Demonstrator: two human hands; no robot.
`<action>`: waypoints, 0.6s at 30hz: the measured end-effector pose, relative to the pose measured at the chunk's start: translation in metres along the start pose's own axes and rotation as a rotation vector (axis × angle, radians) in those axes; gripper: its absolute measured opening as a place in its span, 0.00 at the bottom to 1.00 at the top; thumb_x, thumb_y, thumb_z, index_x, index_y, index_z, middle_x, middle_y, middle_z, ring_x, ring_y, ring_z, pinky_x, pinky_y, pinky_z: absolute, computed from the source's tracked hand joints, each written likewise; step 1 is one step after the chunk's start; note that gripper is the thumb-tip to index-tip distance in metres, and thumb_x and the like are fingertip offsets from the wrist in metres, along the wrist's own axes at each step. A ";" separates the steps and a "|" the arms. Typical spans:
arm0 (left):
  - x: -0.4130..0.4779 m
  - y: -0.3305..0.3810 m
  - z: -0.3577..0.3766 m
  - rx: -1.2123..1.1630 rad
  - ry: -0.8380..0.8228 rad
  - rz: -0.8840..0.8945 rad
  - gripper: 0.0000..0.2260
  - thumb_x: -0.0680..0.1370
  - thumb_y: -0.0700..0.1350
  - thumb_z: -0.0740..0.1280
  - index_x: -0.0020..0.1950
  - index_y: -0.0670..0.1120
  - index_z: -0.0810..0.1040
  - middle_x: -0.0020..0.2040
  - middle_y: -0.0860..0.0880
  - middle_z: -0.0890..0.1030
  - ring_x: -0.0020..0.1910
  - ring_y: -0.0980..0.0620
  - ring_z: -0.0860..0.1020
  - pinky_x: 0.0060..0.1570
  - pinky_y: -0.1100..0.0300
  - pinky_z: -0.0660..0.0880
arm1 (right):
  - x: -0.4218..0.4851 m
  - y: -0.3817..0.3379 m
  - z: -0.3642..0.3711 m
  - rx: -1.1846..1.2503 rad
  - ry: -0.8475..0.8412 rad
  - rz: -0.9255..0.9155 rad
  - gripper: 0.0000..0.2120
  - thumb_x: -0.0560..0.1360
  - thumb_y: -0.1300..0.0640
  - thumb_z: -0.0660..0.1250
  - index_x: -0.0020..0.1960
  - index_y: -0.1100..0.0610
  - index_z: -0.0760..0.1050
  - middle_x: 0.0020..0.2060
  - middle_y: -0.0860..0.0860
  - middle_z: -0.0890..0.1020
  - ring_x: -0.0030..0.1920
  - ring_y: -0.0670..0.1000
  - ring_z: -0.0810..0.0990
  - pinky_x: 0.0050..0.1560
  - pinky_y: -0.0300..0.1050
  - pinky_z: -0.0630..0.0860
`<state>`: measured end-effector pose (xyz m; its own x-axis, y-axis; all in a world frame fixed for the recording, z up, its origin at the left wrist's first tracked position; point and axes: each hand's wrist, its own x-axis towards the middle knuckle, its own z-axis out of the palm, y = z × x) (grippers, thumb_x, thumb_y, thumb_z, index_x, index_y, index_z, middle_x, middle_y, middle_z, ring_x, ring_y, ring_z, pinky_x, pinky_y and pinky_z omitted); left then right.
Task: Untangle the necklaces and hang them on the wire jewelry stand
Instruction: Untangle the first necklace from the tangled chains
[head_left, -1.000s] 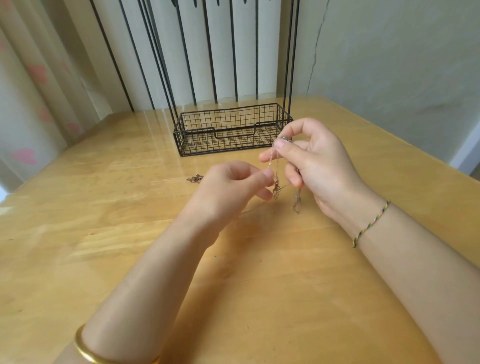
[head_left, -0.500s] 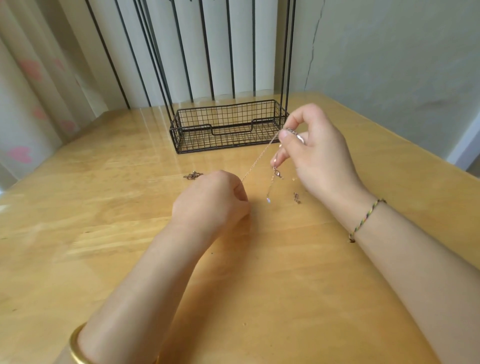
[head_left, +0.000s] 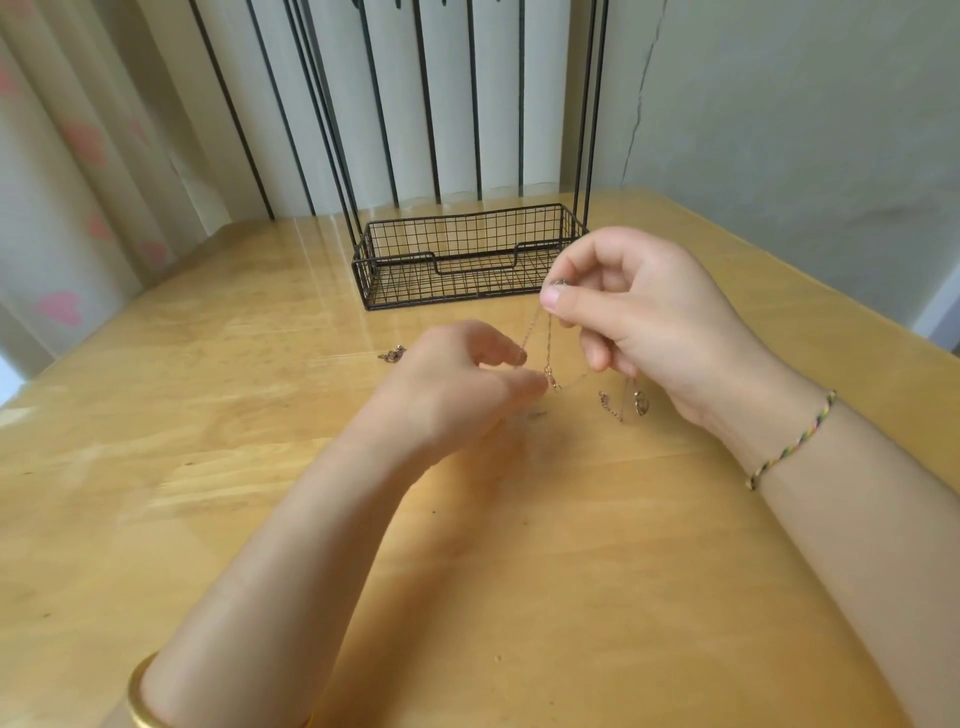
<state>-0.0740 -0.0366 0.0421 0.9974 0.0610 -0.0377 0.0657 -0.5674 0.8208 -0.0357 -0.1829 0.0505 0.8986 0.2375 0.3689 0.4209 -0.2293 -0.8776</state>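
Observation:
A thin gold necklace chain hangs between my two hands above the wooden table. My right hand pinches its upper part between thumb and forefinger. My left hand pinches the chain lower down, close to the clasp. A small pendant and a loose chain end dangle under my right hand. Another small tangled piece of jewelry lies on the table left of my left hand. The black wire jewelry stand rises behind my hands, its basket base holding nothing that I can see.
The stand's tall black uprights run up out of view at the back. Striped curtains hang behind and to the left. A grey wall closes the right side, and the table's right edge runs diagonally past my right wrist.
My left hand has opened from a fist near the table and moved up to pinch the chain by the clasp. My right hand has dropped slightly, so the chain hangs slacker.

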 end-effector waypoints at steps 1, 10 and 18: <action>0.000 0.000 0.000 -0.061 -0.004 0.035 0.13 0.72 0.47 0.72 0.56 0.50 0.79 0.55 0.53 0.80 0.56 0.56 0.77 0.56 0.59 0.74 | -0.001 -0.002 0.000 0.011 -0.022 -0.005 0.03 0.73 0.63 0.68 0.43 0.59 0.75 0.31 0.55 0.76 0.22 0.48 0.71 0.21 0.29 0.63; 0.001 -0.002 -0.001 -0.258 0.025 0.140 0.02 0.75 0.39 0.69 0.44 0.45 0.80 0.37 0.49 0.79 0.34 0.54 0.75 0.44 0.56 0.75 | -0.002 -0.006 0.001 -0.016 -0.170 -0.025 0.06 0.69 0.67 0.72 0.43 0.59 0.77 0.32 0.54 0.80 0.29 0.43 0.75 0.28 0.27 0.67; 0.006 -0.005 -0.009 -0.345 0.143 0.179 0.06 0.75 0.39 0.70 0.39 0.46 0.82 0.26 0.58 0.75 0.27 0.61 0.72 0.41 0.59 0.79 | 0.000 -0.002 -0.006 -0.106 -0.195 0.067 0.09 0.69 0.66 0.73 0.45 0.55 0.79 0.37 0.51 0.82 0.31 0.39 0.77 0.28 0.25 0.66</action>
<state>-0.0682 -0.0258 0.0427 0.9766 0.1132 0.1826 -0.1463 -0.2722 0.9511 -0.0357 -0.1884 0.0545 0.8884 0.3940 0.2355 0.3808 -0.3461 -0.8575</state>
